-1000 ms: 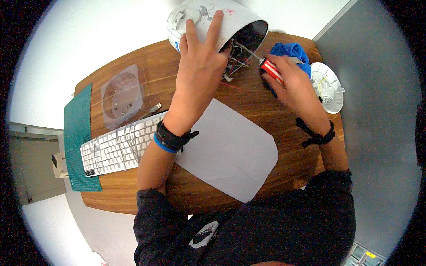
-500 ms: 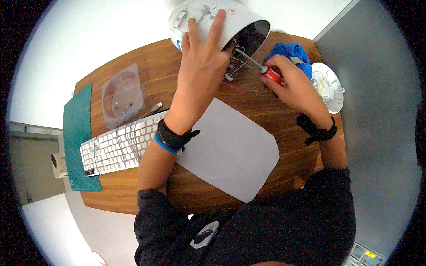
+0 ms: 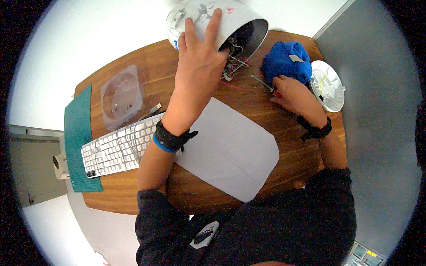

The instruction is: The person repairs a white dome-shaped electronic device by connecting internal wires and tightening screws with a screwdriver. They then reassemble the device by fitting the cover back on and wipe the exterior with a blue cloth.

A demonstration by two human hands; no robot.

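Observation:
A white rounded appliance housing [image 3: 237, 20] with a flower print lies tilted on its side at the back of the table, its open end facing right. Loose wires [image 3: 235, 60] show inside and spill from that end. My left hand [image 3: 200, 55] steadies the housing, two fingers stretched over its outside and the others curled at the rim, where the thumb is hidden. To the right, my right hand [image 3: 295, 95] grips a screwdriver [image 3: 262, 83] by its red handle, low over the wood. Its metal shaft points up and left, apart from the housing.
A crumpled blue cloth [image 3: 284, 66] sits just beyond my right hand, beside a round white plastic cover [image 3: 338, 94]. A clear plastic tray [image 3: 135, 95] holds small dark pieces. A white keyboard [image 3: 117, 153], a green mat [image 3: 80, 146] and a white sheet [image 3: 230, 150] lie nearer.
My right hand has drawn the screwdriver away from the housing's open end, down and to the right toward the table. My left hand stays on the housing.

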